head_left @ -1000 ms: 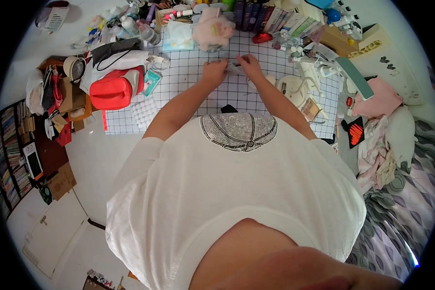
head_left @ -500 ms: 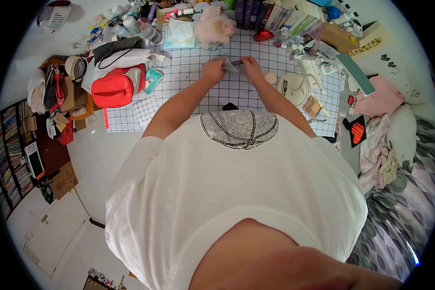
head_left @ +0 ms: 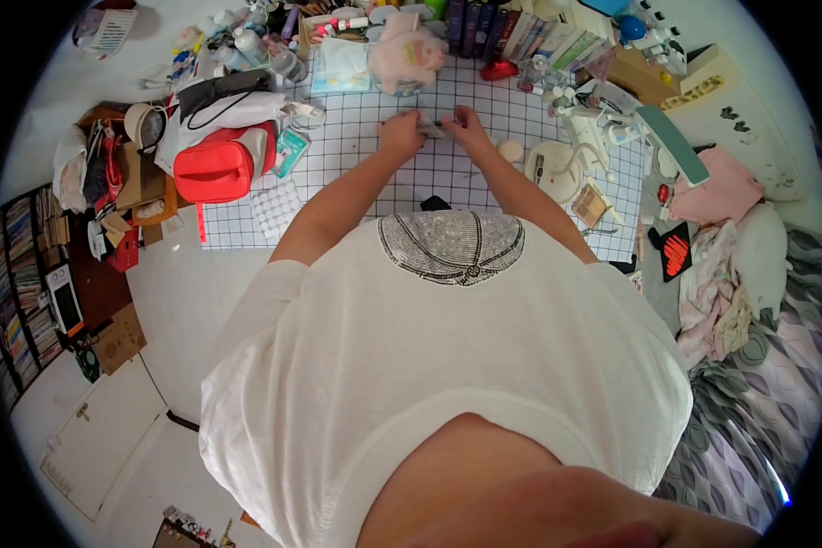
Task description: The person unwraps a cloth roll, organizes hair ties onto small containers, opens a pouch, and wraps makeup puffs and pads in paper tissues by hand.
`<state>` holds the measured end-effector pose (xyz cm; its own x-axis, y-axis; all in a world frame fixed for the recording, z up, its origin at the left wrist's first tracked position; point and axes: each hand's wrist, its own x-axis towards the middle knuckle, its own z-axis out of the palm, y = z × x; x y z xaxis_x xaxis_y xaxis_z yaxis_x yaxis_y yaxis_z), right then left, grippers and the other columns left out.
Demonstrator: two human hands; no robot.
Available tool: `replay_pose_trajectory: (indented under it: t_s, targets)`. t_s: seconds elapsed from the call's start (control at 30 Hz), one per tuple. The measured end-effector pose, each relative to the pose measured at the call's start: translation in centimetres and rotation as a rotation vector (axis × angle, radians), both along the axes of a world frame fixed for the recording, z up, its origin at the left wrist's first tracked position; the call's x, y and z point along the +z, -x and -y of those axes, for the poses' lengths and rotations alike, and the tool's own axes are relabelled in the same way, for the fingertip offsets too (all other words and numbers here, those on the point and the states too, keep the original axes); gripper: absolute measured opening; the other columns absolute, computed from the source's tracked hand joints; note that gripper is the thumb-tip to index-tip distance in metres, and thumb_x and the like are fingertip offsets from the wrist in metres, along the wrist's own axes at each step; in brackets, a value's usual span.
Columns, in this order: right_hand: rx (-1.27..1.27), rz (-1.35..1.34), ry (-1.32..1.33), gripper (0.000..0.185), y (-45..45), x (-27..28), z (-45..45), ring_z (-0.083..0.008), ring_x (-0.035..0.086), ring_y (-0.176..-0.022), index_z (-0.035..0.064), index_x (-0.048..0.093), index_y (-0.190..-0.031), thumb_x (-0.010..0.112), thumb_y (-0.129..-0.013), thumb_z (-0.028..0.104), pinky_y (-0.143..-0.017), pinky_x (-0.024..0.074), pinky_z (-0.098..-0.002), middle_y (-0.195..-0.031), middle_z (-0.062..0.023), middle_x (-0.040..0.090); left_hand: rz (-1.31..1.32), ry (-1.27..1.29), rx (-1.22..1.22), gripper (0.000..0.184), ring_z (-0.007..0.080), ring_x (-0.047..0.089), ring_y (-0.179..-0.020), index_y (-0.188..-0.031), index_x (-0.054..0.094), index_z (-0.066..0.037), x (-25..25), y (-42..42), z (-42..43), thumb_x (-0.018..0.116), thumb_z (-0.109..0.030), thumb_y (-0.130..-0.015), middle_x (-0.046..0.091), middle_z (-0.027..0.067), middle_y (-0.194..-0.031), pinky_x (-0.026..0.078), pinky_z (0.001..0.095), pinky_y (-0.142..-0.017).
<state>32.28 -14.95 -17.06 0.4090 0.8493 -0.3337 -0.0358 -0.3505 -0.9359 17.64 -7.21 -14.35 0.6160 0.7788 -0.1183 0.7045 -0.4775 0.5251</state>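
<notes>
Over the far middle of the grid-patterned table, my left hand (head_left: 402, 133) is closed on a small, clear, shiny piece that looks like a plastic packet (head_left: 432, 131). My right hand (head_left: 468, 131) meets it from the other side, its fingers pinched at a small dark bit by the packet's edge. Too little detail shows to name the contents. Beside my right wrist lies a round pale lid-like disc (head_left: 510, 150). A pink plush toy (head_left: 405, 53) sits just beyond both hands.
A red bag (head_left: 212, 166) and a blue-green pack (head_left: 289, 152) are at the left. Books (head_left: 521, 32) line the back. On the right stand a desk lamp (head_left: 671, 146) and a cream tray (head_left: 557, 183). A dark object (head_left: 436, 203) lies near my chest.
The greyish piece stretched between my hands looks smaller and clearer now. My right hand has turned slightly and shifted a little; my left hand stays nearly in place.
</notes>
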Motion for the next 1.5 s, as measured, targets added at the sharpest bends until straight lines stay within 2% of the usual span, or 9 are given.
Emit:
replay_pose_trajectory:
  t_s: [0.17,0.27,0.47,0.67,0.77,0.97,1.07,1.37,1.5]
  targets:
    - [0.082,-0.049,0.140,0.060,-0.8,2.3,0.3,-0.0212,0.046,-0.098,-0.0039,0.033,-0.119,0.058,-0.079,0.033,-0.084,0.0378,-0.0295,-0.108,-0.0159,0.048,0.027,0.082,-0.030,0.029,0.0323,0.055,-0.083,-0.085,0.055,-0.009,0.0,0.2,-0.8,0.068,-0.015,-0.060,0.057,0.0135,-0.087,0.045,0.0395,-0.072]
    - [-0.086,-0.040,0.010,0.059,-1.0,-1.9,0.1,-0.0207,0.047,-0.097,-0.0026,0.032,-0.120,0.057,-0.079,0.033,-0.083,0.0381,-0.0289,-0.108,-0.0154,0.047,0.089,0.135,-0.151,0.031,0.0314,0.055,-0.084,-0.091,0.057,-0.007,0.1,0.3,-1.3,0.066,-0.009,-0.061,0.058,0.0149,-0.089,0.045,0.0377,-0.072]
    - [-0.216,-0.142,-0.107,0.057,-1.1,-0.3,-0.1,-0.0215,0.048,-0.094,-0.0011,0.033,-0.118,0.059,-0.079,0.030,-0.083,0.0392,-0.0298,-0.111,-0.0156,0.045,0.287,0.190,-0.122,0.038,0.0317,0.055,-0.087,-0.100,0.055,-0.004,-3.3,0.5,-2.6,0.059,0.004,-0.062,0.058,0.0157,-0.094,0.045,0.0352,-0.075]
    - [0.218,0.248,-0.094,0.046,-4.2,-3.5,1.1,-0.0180,0.053,-0.079,0.0019,0.043,-0.110,0.064,-0.073,0.020,-0.069,0.0438,-0.0297,-0.092,-0.0121,0.055,0.210,0.104,-0.249,0.041,0.0328,0.053,-0.091,-0.102,0.053,-0.006,-0.8,0.9,-2.7,0.055,0.007,-0.063,0.057,0.0162,-0.097,0.044,0.0359,-0.078]
    - [0.351,0.456,0.099,0.030,-4.0,1.1,1.1,-0.0186,0.055,-0.068,0.0004,0.052,-0.096,0.062,-0.073,0.016,-0.064,0.0444,-0.0295,-0.079,-0.0117,0.058,0.203,0.049,-0.355,0.044,0.0331,0.054,-0.091,-0.106,0.052,-0.010,-2.0,0.4,-3.1,0.054,0.003,-0.064,0.056,0.0140,-0.102,0.044,0.0384,-0.077]
    - [0.440,0.597,-0.003,0.021,-4.0,0.3,1.2,-0.0292,0.056,-0.078,0.0090,0.059,-0.093,0.056,-0.074,0.019,-0.068,0.0439,-0.0353,-0.081,-0.0131,0.060,0.262,0.136,-0.207,0.037,0.0329,0.054,-0.088,-0.103,0.053,-0.011,-0.5,0.0,-2.2,0.052,0.001,-0.068,0.057,0.0148,-0.096,0.044,0.0391,-0.074]
    - [0.424,0.835,-0.189,0.023,-4.1,-0.3,1.4,-0.0284,0.056,-0.078,0.0115,0.059,-0.098,0.053,-0.077,0.020,-0.069,0.0442,-0.0342,-0.085,-0.0119,0.059,0.113,0.121,-0.406,0.031,0.0320,0.055,-0.087,-0.097,0.054,-0.007,-1.0,0.3,-3.1,0.057,0.001,-0.067,0.058,0.0152,-0.090,0.045,0.0368,-0.072]
    - [0.247,0.479,-0.144,0.025,-4.9,-0.2,2.7,-0.0248,0.058,-0.078,0.0139,0.060,-0.102,0.055,-0.078,0.018,-0.067,0.0453,-0.0312,-0.088,-0.0129,0.060,0.034,0.074,-0.372,0.015,0.0322,0.057,-0.077,-0.086,0.053,-0.006,-1.2,0.0,-3.0,0.056,-0.007,-0.071,0.060,0.0133,-0.079,0.045,0.0383,-0.063]
    - [0.273,0.585,0.037,0.021,-5.1,1.9,2.8,-0.0264,0.058,-0.075,0.0092,0.061,-0.095,0.057,-0.076,0.018,-0.066,0.0452,-0.0324,-0.084,-0.0136,0.060,0.043,0.033,-0.349,0.017,0.0323,0.057,-0.077,-0.088,0.054,-0.007,-1.8,0.4,-3.1,0.056,-0.007,-0.072,0.060,0.0127,-0.079,0.044,0.0388,-0.064]
